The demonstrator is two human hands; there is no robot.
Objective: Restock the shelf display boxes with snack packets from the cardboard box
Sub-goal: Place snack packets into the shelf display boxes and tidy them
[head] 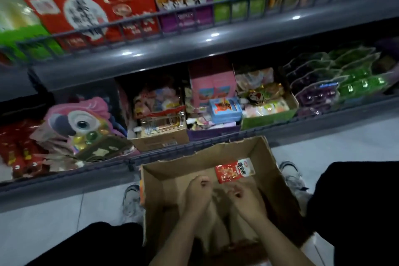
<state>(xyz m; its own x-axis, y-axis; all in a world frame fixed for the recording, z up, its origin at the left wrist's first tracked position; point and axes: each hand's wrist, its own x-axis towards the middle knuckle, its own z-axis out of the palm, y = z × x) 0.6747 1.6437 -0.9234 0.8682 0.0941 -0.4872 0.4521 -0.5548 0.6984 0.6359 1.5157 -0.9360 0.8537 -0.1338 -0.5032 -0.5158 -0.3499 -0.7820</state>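
One open cardboard box (267, 157) sits on the floor between two pale sneakers, and a single red-and-white snack packet (234, 170) lies flat on its bottom near the far right corner; its white print is too blurred to read. Both hands are down inside the box, the left hand (197, 192) and the right hand (246, 198) each curled into a loose fist, apparently gripping nothing. On the lower shelf (205, 144) beyond stand four display boxes of mixed packets beside one pink parrot-shaped pack (82, 123).

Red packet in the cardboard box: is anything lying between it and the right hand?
No. In the head view, only bare box floor separates the red packet from the right hand; the hand sits just below it, not touching.
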